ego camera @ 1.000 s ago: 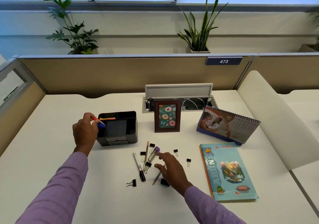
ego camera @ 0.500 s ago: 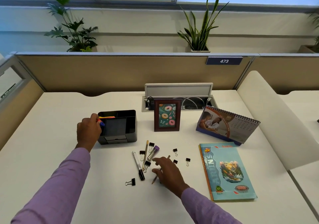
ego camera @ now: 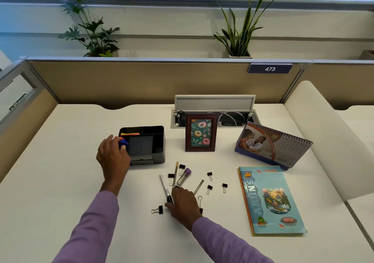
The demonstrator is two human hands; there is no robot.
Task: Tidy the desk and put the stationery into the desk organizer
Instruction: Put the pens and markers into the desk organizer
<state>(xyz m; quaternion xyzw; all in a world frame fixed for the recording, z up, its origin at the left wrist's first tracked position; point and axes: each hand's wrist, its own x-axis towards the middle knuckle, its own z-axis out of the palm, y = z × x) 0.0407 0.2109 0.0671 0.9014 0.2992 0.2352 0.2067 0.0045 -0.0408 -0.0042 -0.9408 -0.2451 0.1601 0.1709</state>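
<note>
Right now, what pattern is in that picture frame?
Pink doughnuts on teal, in the picture frame; head view.

One desk organizer [ego camera: 148,144], seven binder clips [ego camera: 209,175], one notebook [ego camera: 271,200], one calendar [ego camera: 273,144], one frame [ego camera: 201,132]

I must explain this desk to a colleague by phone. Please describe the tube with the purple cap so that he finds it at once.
Start at the framed donut picture standing mid-desk, then look down to the scattered pens and binder clips in front of it. The tube with the purple cap lies slanted there, its cap pointing toward the picture frame. It alone has a purple end; its neighbours are black, gold or silver.
</note>
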